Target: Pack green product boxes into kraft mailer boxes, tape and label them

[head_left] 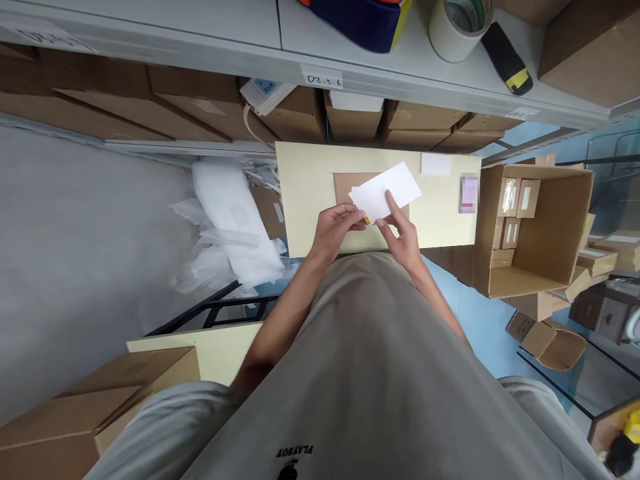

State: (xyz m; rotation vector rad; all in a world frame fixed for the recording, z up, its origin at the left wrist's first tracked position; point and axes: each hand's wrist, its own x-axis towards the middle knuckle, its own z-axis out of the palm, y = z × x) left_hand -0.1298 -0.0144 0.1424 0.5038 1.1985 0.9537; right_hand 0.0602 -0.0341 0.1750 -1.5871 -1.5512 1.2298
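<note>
Both my hands are over the pale yellow table (pixel 305 200), close to my body. White paper cards (pixel 387 192), apparently more than one, overlap at a slant between them. With fingers pinched together, my left hand (pixel 334 229) grips the lower left corner, where a small yellow patch shows. Thumb and fingers of my right hand (pixel 401 235) hold the cards along their lower right side. Beneath them lies a flat brown cardboard piece (pixel 344 185), partly covered. A white slip (pixel 436 164) and a pinkish-purple card (pixel 469 194) rest further right on the table.
A shelf (pixel 200 40) runs above the table, bearing a tape roll (pixel 457 30) and a black-and-yellow cutter (pixel 506 59). Brown boxes (pixel 195 100) line the level below. An open carton (pixel 543 233) with small boxes stands right; white foam wrap (pixel 233 220) lies left.
</note>
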